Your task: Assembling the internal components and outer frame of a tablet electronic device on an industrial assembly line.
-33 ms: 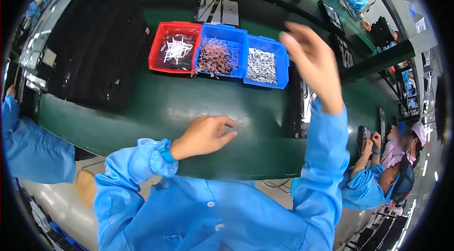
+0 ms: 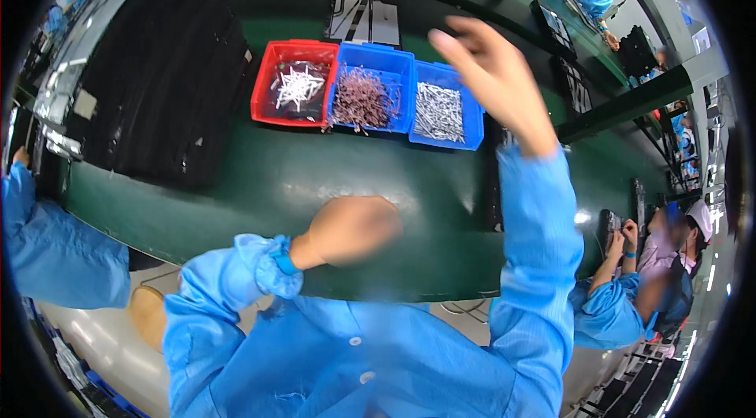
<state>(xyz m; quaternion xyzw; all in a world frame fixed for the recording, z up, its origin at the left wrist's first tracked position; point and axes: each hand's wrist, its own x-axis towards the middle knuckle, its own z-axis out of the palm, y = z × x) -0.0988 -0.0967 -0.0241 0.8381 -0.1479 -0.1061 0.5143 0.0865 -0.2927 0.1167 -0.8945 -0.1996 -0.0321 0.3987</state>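
Observation:
My right hand (image 2: 500,83) hangs over the far right corner of the right blue bin (image 2: 475,135), thumb and forefinger apart, with nothing visible between them. Short silvery pin-like parts (image 2: 439,111) fill that bin. Above the bench's front part is my left hand (image 2: 353,229); motion smears its fingers, so their pose is hidden. Left of the silvery parts, a middle blue bin (image 2: 400,64) holds a heap of thin brownish-purple parts (image 2: 362,99). A red bin (image 2: 264,103) beside it contains white stick-like pieces (image 2: 299,86) on dark plastic film.
A tall stack of black panels (image 2: 157,79) stands on the green bench (image 2: 268,174) at left. Behind the bins lies a flat black-and-silver panel (image 2: 366,16). A dark post (image 2: 622,107) crosses at right. Co-workers in blue sit at right (image 2: 610,312) and left (image 2: 67,245).
My right hand has moved left and slightly up toward the right blue bin. My left hand has shifted slightly right, its fingers now blurred.

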